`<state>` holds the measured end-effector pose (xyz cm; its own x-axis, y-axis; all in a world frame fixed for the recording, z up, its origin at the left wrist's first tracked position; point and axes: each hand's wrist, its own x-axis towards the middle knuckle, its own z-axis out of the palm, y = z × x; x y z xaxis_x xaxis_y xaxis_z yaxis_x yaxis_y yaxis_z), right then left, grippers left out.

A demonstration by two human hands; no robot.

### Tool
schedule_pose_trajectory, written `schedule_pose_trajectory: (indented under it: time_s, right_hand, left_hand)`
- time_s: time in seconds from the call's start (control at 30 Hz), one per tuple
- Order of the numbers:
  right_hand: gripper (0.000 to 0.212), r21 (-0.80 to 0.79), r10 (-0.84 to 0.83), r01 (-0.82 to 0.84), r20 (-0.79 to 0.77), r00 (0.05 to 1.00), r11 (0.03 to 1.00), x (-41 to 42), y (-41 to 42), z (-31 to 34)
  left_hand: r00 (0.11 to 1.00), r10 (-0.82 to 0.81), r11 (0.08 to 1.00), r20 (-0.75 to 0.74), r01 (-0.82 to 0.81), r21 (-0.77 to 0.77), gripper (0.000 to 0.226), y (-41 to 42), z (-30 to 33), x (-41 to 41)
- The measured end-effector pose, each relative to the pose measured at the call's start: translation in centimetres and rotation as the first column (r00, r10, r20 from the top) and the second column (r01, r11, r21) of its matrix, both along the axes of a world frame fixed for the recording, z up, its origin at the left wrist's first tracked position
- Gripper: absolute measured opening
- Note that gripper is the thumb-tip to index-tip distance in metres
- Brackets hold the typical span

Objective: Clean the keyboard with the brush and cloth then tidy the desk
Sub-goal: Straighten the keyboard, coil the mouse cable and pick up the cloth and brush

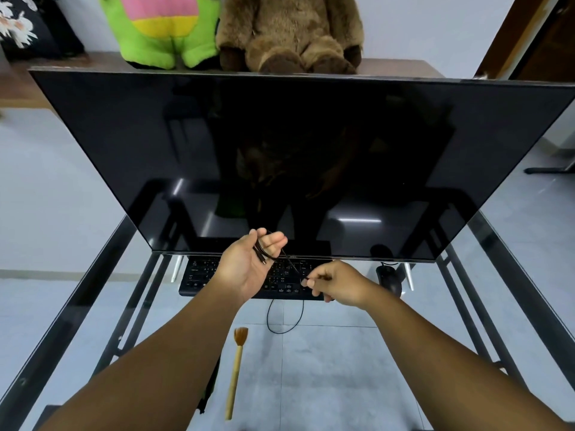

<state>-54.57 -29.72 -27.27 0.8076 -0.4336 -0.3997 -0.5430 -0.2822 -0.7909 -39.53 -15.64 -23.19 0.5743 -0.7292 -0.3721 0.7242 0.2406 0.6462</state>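
Observation:
A black keyboard (pixel 202 276) lies on the glass desk (pixel 326 368) under the monitor's lower edge. My left hand (pixel 249 265) is raised palm up above it, with coils of a thin black cable (pixel 264 256) looped around its fingers and thumb. My right hand (pixel 334 283) pinches the same cable a little to the right, and the cable runs taut between the two hands. A loose loop of the cable (pixel 284 318) hangs onto the desk in front of the keyboard. A wooden brush (pixel 236 365) lies near the desk's front, bristles pointing away from me. No cloth is in sight.
A large dark monitor (pixel 295 157) fills the middle of the view. A black mouse (pixel 390 278) sits to the right of the keyboard. A green plush toy (pixel 165 29) and a brown teddy bear (pixel 289 32) sit on a shelf behind the monitor.

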Motion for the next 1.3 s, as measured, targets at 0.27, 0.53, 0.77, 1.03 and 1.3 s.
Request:
schedule_pose_trajectory:
  time_s: [0.27, 0.53, 0.77, 1.03, 1.3]
  right_hand:
    - [0.016, 0.022, 0.02, -0.021, 0.017, 1.0, 1.0, -0.1, 0.4, 0.1]
    - [0.012, 0.257, -0.099, 0.056, 0.155, 0.983, 0.965, -0.6, 0.8, 0.2]
    - [0.009, 0.304, -0.394, 0.322, 0.217, 0.893, 0.897, -0.2, 0.6, -0.3]
    - [0.01, 0.508, -0.628, 0.443, 0.28, 0.726, 0.739, 1.0, 0.2, 0.8]
    - [0.021, 0.599, -0.636, 0.389, 0.274, 0.722, 0.7, 0.6, -0.2, 1.4]
  left_hand:
    - [0.992, 0.122, 0.988, -0.012, -0.12, 0.101, 0.022, -1.0, -1.0, 0.4]
    - [0.993, 0.109, 0.983, -0.035, -0.103, 0.15, 0.026, -1.4, -1.1, -0.1]
    - [0.999, 0.014, 0.977, 0.035, -0.021, 0.213, 0.025, -1.7, -0.9, -0.6]
    - [0.97, -0.161, 0.959, 0.181, 0.11, 0.262, 0.024, -1.6, 0.0, -2.0]
    - [0.944, -0.25, 0.944, 0.216, 0.187, 0.272, 0.026, -1.3, 0.2, -2.4]
